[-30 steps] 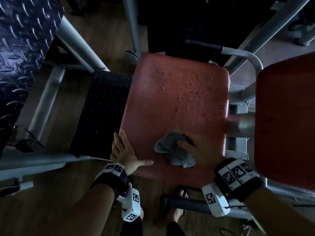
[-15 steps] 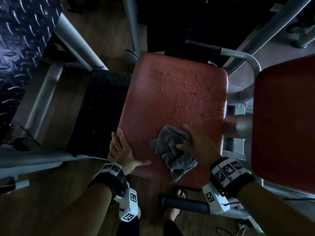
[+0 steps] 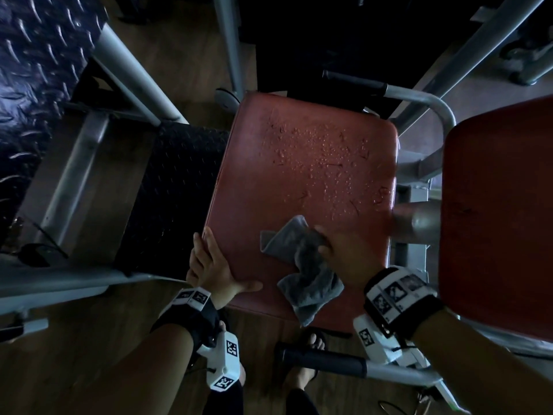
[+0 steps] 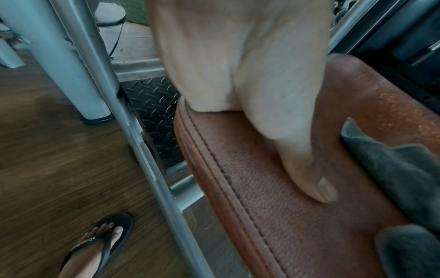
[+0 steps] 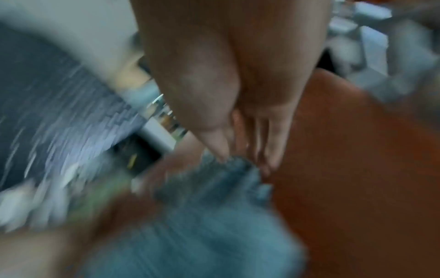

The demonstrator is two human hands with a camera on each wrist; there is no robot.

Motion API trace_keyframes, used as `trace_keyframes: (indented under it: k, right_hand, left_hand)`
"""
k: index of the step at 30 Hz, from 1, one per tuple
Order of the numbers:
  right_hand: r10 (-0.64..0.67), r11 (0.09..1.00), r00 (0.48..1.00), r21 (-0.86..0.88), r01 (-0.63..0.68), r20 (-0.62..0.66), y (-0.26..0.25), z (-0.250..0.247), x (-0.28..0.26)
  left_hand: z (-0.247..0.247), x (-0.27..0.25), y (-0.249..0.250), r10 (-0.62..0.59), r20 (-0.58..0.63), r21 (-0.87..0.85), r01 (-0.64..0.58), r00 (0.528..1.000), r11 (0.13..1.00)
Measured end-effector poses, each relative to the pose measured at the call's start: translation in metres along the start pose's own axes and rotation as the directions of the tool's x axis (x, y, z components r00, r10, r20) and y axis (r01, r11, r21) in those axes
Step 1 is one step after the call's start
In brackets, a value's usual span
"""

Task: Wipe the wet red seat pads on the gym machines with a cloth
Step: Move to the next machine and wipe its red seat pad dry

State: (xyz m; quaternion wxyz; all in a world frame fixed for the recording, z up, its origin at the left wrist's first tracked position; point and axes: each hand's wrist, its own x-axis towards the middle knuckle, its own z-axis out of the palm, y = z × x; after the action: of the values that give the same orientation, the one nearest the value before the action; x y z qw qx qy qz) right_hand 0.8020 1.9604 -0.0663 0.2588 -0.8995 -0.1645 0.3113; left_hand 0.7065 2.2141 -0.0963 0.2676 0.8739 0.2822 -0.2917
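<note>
- The red seat pad (image 3: 302, 187) is a big rounded rectangle of bumpy leather-like stuff with stitched seams. Its long side runs from the near edge to the far edge.
- Water drops sit in the middle and toward the far right corner of the pad.
- A second red pad (image 3: 496, 217) stands just to the right. The picture edge cuts it off.
- Gray metal bars (image 3: 131, 73) and a black bumpy metal plate (image 3: 170, 193) lie to the left, over a brown wood floor (image 3: 89, 354).
- The gray cloth (image 3: 305, 271) is soft, fuzzy and crumpled. It lies near the pad's near edge, stretching from there toward the middle.
- The right hand (image 3: 347, 259) rests on the cloth with fingers bent onto it. The right wrist view is very blurry.
- The left hand (image 3: 209, 265) holds the pad's near left corner, thumb flat on top, fingers down the left side.
- A foot in a dark flip-flop (image 4: 100, 246) is on the floor.
</note>
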Motion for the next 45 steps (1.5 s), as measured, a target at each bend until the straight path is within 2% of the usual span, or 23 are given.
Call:
trace_keyframes:
  k: [1, 3, 4, 6, 8, 11, 13, 15, 17, 18, 20, 22, 25, 28, 31, 33, 36, 39, 45]
  right_hand:
    - [0.002, 0.990, 0.998, -0.139, -0.011, -0.062, 0.002, -0.001, -0.002]
    - [-0.139, 0.972, 0.977, -0.210, 0.103, -0.163, 0.000, 0.001, -0.006]
    - [-0.236, 0.947, 0.961, -0.258, 0.194, -0.144, -0.004, 0.005, -0.009]
    - [-0.364, 0.854, 0.932, -0.398, 0.335, 0.004, 0.000, 0.025, -0.011]
    - [-0.338, 0.805, 0.934, -0.478, 0.352, 0.118, 0.002, 0.044, -0.011]
    - [-0.289, 0.843, 0.952, -0.444, 0.304, 0.103, -0.001, 0.056, -0.005]
    - [-0.373, 0.832, 0.917, -0.385, 0.399, 0.144, -0.003, 0.058, -0.001]
    - [-0.466, 0.775, 0.856, -0.363, 0.517, 0.225, -0.004, 0.057, -0.001]
    - [-0.493, 0.722, 0.812, -0.375, 0.582, 0.312, -0.004, 0.053, 0.000]
    - [-0.490, 0.694, 0.806, -0.411, 0.591, 0.331, -0.003, 0.051, 0.002]
    - [-0.463, 0.667, 0.837, -0.507, 0.546, 0.292, 0.001, 0.044, 0.009]
    - [-0.416, 0.720, 0.883, -0.515, 0.465, 0.216, 0.004, 0.039, 0.018]
    - [-0.358, 0.794, 0.921, -0.471, 0.386, 0.152, 0.001, 0.028, 0.032]
    - [-0.356, 0.802, 0.921, -0.453, 0.389, 0.162, -0.003, 0.026, 0.031]
    - [-0.371, 0.761, 0.888, -0.460, 0.458, 0.270, 0.001, 0.035, 0.020]
    - [-0.387, 0.729, 0.877, -0.488, 0.480, 0.284, 0.006, 0.036, 0.018]
    - [-0.356, 0.778, 0.905, -0.463, 0.425, 0.233, 0.006, 0.028, 0.028]
    - [-0.309, 0.829, 0.942, -0.448, 0.334, 0.130, -0.002, 0.020, 0.047]
    - [-0.212, 0.842, 0.974, -0.491, 0.222, 0.077, -0.015, 0.023, 0.056]
  left_hand:
    - [0.000, 0.000, 0.000, 0.000, 0.002, -0.004, 0.000, 1.000, 1.000]
    - [0.000, 0.001, -0.001, 0.004, 0.003, -0.009, -0.004, 1.000, 1.000]
    - [0.001, 0.001, -0.001, 0.007, 0.001, -0.013, -0.007, 1.000, 1.000]
    - [0.002, 0.001, -0.002, 0.013, -0.008, -0.025, -0.013, 1.000, 1.000]
    - [0.003, 0.000, -0.002, 0.013, -0.029, -0.024, -0.013, 0.999, 1.000]
    - [0.003, 0.000, -0.002, 0.016, -0.041, -0.024, -0.017, 0.999, 1.000]
    - [0.002, 0.001, -0.003, 0.014, -0.045, -0.020, -0.015, 0.999, 1.000]
    - [0.003, 0.001, -0.003, 0.009, -0.051, -0.017, -0.010, 0.999, 1.000]
    - [0.004, 0.001, -0.003, 0.010, -0.064, -0.012, -0.011, 0.998, 1.000]
    - [0.005, 0.001, -0.003, 0.004, -0.067, -0.014, -0.005, 0.998, 1.000]
    - [0.005, 0.001, -0.003, -0.002, -0.063, -0.027, 0.001, 0.998, 1.000]
    - [0.004, 0.003, -0.003, 0.003, -0.043, -0.043, -0.004, 0.999, 0.999]
    - [0.003, 0.004, -0.005, 0.013, -0.012, -0.032, -0.013, 1.000, 0.999]
    - [0.003, 0.004, -0.007, 0.012, -0.007, -0.046, -0.013, 1.000, 0.999]
    - [0.003, 0.002, -0.006, 0.013, -0.025, -0.068, -0.015, 1.000, 0.998]
    - [0.002, 0.002, -0.004, 0.009, -0.017, -0.077, -0.010, 1.000, 0.997]
    - [0.000, 0.003, -0.004, 0.004, -0.010, -0.061, -0.005, 1.000, 0.998]
    - [0.000, 0.004, -0.003, -0.001, -0.005, -0.037, 0.001, 1.000, 0.999]
    - [-0.002, 0.003, 0.000, -0.016, 0.017, -0.003, 0.016, 1.000, 1.000]
